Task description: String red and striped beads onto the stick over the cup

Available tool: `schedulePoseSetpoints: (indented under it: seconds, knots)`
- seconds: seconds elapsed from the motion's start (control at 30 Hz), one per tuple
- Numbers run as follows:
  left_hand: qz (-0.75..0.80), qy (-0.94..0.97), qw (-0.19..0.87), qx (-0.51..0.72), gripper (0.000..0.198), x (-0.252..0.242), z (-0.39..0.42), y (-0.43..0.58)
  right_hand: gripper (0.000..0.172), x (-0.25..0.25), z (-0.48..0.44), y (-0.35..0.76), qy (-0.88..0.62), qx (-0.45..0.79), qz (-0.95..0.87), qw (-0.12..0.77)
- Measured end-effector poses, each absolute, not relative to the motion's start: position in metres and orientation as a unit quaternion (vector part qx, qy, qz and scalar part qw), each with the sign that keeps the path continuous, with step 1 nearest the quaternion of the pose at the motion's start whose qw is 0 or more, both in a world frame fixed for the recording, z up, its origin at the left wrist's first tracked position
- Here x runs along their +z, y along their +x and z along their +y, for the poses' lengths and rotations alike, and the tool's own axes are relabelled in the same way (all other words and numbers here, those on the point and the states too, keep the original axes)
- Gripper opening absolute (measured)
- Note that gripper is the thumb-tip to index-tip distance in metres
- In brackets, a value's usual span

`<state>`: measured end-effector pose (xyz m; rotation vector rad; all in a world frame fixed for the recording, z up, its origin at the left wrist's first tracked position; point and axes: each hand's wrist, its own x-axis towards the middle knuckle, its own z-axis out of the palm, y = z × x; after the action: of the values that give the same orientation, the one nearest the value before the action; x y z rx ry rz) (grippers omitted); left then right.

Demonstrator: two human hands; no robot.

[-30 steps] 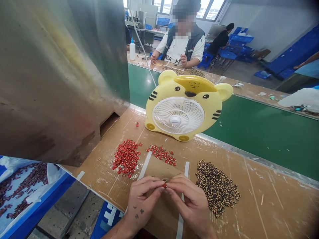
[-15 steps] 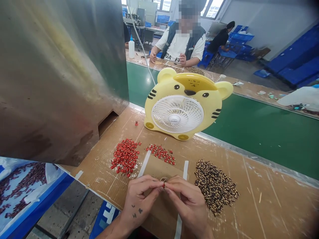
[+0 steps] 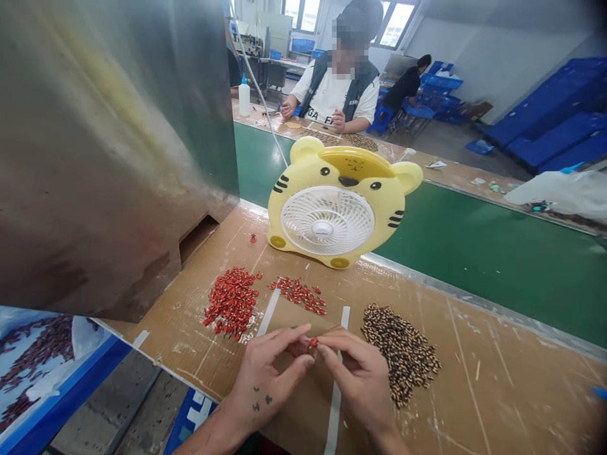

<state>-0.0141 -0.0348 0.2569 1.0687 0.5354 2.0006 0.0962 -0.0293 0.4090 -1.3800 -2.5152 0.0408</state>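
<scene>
In front of me my right hand (image 3: 358, 370) pinches a small red bead-like piece (image 3: 313, 342) between thumb and forefinger. My left hand (image 3: 268, 373) is close to its other side, thumb and forefinger apart around it; whether a finger behind touches it I cannot tell. Beneath both hands lies a brown sheet (image 3: 303, 316) between strips of pale tape. A heap of red pieces (image 3: 231, 300) with dark and pale tips is beyond my left hand. Past the sheet lies a smaller scatter of similar red pieces (image 3: 298, 294). To the right spreads a pile of small black-and-tan pieces (image 3: 401, 354).
A yellow animal-faced fan (image 3: 327, 208) stands behind the piles. On the left a large metal box (image 3: 104, 158) blocks the space. Beyond runs a green belt (image 3: 474, 234), with a co-worker (image 3: 339, 88) seated across it. A blue-edged tray (image 3: 71, 385) of dark-red pieces is lower left.
My left thumb and forefinger have spread apart from their pinch, while my right hand keeps hold of the red piece. The whole view has shifted slightly.
</scene>
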Motion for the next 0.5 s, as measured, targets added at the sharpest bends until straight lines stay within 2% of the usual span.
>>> schedulePoseSetpoints:
  seconds: [0.07, 0.17, 0.23, 0.33, 0.5]
  knots:
    - [0.239, 0.467, 0.338, 0.782, 0.049, 0.252, -0.026, -0.021, 0.016, 0.418, -0.020, 0.108, -0.553, 0.007, -0.818, 0.157]
    - [0.357, 0.560, 0.165, 0.729, 0.027, 0.239, -0.003, -0.038, 0.035, 0.428, -0.004, 0.128, -0.656, -0.049, -0.740, 0.137]
    - [0.415, 0.645, 0.188, 0.614, 0.024, 0.231, 0.013, -0.050, 0.039, 0.430, 0.006, 0.136, -0.686, -0.080, -0.717, 0.095]
    - [0.464, 0.736, 0.218, 0.442, 0.025, 0.226, 0.032, -0.062, 0.034, 0.427, 0.016, 0.137, -0.694, -0.103, -0.711, 0.038]
    - [0.449, 0.761, 0.246, 0.398, 0.032, 0.227, 0.043, -0.063, 0.030, 0.422, 0.023, 0.128, -0.700, -0.132, -0.701, -0.034]
